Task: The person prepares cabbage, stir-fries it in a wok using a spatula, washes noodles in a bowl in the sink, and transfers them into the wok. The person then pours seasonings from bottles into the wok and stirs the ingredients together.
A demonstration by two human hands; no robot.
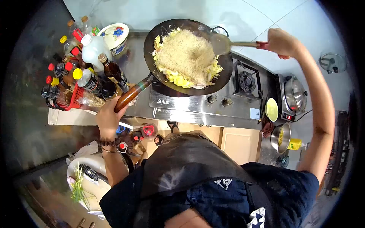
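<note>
The fingers of the left hand (107, 118) were curled snugly round the wooden handle (133, 92) of the wok (225, 68), with no gap showing between palm and wood. Those of the right hand (283, 43) were folded into a fist about the reddish end of a spatula (234, 43); the back of the hand hid most of the fingers, so how each one lay could not be told. The spatula's blade reached over the wok's right side, at the edge of a mound of thin pale noodles (182, 53). Yellow-green pieces (178, 80) ringed the mound. The wok sat on the left part of the stove (178, 100), beside a bare burner (247, 81). Bottles, among them a dark one (113, 70), crowded the counter near the left hand.
</note>
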